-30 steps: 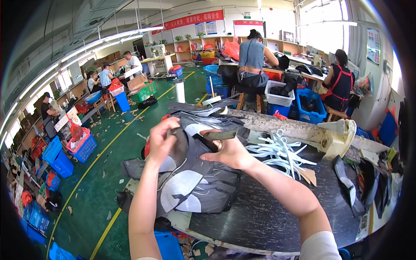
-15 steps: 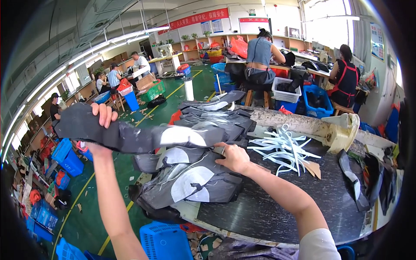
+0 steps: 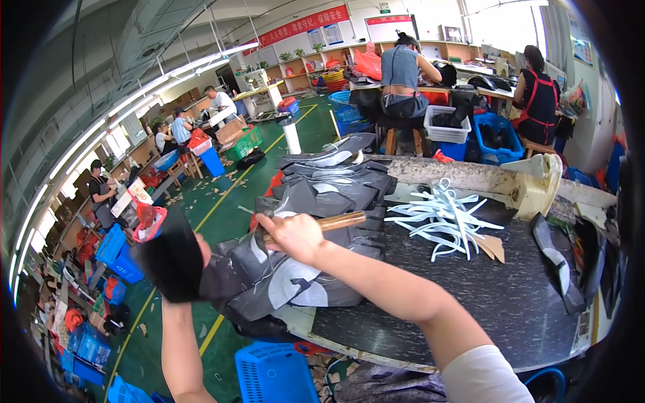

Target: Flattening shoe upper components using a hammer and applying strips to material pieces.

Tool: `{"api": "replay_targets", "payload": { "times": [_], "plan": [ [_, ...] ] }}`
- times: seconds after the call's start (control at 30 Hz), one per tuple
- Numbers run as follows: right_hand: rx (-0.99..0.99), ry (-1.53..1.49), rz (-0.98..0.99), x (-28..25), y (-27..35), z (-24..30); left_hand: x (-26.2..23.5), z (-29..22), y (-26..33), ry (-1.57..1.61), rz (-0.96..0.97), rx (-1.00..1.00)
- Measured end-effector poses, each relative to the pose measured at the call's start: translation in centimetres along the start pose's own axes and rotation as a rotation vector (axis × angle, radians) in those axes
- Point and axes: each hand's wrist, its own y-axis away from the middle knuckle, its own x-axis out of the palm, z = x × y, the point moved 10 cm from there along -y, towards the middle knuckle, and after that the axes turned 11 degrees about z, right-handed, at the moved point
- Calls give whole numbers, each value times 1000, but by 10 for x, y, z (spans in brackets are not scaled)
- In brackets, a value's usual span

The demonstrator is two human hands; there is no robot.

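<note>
My left hand (image 3: pixel 203 248), mostly hidden, grips a dark grey flexible piece (image 3: pixel 168 258) over the table's left edge. The piece bends, and its near end is blurred by motion. My right hand (image 3: pixel 295 236) is closed round a tool with a wooden handle (image 3: pixel 344 220); the handle points right and the working end is hidden. That hand is at the far end of the held piece, above a stack of similar dark grey pieces with white patches (image 3: pixel 336 180). One patterned piece (image 3: pixel 299 282) lies just below the right hand.
Pale blue-white strips (image 3: pixel 447 221) lie heaped on the dark tabletop (image 3: pixel 430 316), beside brown scraps (image 3: pixel 492 248). More dark pieces (image 3: pixel 554 265) stand at the right. A blue basket (image 3: pixel 274 373) sits below the near edge. Several people work at benches beyond; scraps litter the green floor.
My left hand has lowered and moved right, bending the dark grey piece. My right hand has moved left along it, and the wooden handle now shows clearly.
</note>
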Motion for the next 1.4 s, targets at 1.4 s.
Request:
{"api": "replay_targets", "payload": {
  "times": [1.4],
  "plan": [
    [610, -381, 457, -130, 454, -32, 418, 202, -9, -347, 825, -70]
  ]
}}
